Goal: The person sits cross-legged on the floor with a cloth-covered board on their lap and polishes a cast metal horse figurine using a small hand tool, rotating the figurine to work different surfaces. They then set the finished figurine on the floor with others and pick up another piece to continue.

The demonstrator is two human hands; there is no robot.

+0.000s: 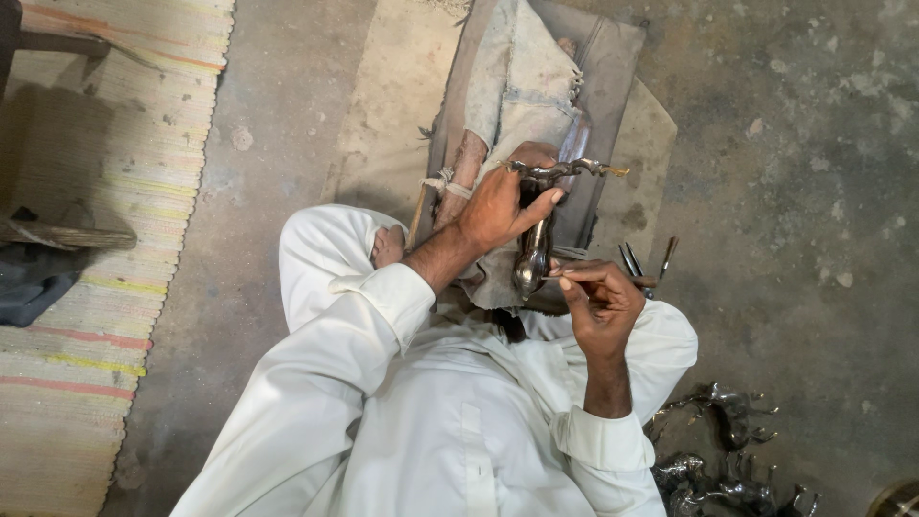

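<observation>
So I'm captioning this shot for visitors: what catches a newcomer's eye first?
First the shiny metal figurine at centre, gripped by the left hand over a worn cloth pad. The right hand works a thin tool against its lower end. At bottom right a pile of similar figurines lies on the concrete floor, and a striped mat fills the left.

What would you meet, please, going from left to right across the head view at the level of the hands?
Striped woven mat → bare concrete floor → left hand gripping a metal figurine → right hand → thin metal tools it holds → stained floor.
</observation>
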